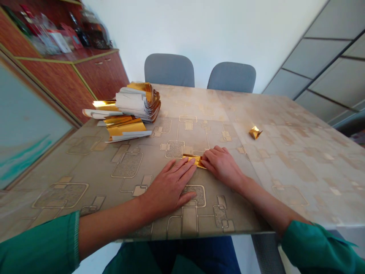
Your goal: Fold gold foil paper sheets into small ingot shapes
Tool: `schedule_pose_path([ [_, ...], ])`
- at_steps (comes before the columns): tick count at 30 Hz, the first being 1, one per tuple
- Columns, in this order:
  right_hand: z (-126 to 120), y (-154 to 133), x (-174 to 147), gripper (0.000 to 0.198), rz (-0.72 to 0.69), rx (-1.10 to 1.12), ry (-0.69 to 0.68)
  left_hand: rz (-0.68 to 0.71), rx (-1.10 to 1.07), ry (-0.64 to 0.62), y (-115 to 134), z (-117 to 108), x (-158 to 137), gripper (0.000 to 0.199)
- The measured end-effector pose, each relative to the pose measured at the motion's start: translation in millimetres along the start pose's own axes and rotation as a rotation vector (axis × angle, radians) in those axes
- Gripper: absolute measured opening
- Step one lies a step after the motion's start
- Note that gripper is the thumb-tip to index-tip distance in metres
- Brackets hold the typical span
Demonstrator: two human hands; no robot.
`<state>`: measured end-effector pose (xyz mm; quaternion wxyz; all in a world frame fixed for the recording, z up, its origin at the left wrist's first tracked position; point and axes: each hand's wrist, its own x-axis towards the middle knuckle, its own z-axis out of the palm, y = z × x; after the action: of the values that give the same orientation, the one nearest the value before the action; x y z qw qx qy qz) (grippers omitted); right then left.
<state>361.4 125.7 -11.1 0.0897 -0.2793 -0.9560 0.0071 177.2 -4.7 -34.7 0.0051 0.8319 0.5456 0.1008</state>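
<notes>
A small folded strip of gold foil paper (196, 161) lies flat on the patterned tablecloth in front of me. My left hand (173, 182) rests flat with its fingers stretched out, the fingertips pressing on the strip's left part. At the strip's right end, my right hand (221, 165) has its fingers curled in and pinches the foil's edge. Farther off to the right sits a folded gold foil piece (255, 132), apart from both hands. Stacks of gold and white paper sheets (134, 108) are piled at the back left of the table.
The table (285, 163) has a beige patterned cover. Two grey chairs (169, 70) stand behind it against a white wall. A reddish wooden cabinet (99, 72) with bottles and bags on it is at the left. The table's front edge is close to my lap.
</notes>
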Motion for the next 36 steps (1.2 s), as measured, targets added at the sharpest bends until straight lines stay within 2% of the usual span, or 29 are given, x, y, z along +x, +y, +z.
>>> schedule_pose_path([
  [8,3,4,13,0.014,0.040,-0.010,-0.090,-0.021,0.005,-0.018,-3,1,4,0.072],
  [13,6,2,13,0.017,0.058,-0.022,-0.081,-0.015,0.032,-0.003,-3,2,4,0.074],
  [23,13,5,14,0.015,0.039,-0.017,-0.054,-0.036,0.010,-0.092,-5,3,6,0.078],
  [36,16,3,14,0.015,0.023,-0.064,-0.007,-0.049,-0.004,-0.131,-4,0,7,0.077],
])
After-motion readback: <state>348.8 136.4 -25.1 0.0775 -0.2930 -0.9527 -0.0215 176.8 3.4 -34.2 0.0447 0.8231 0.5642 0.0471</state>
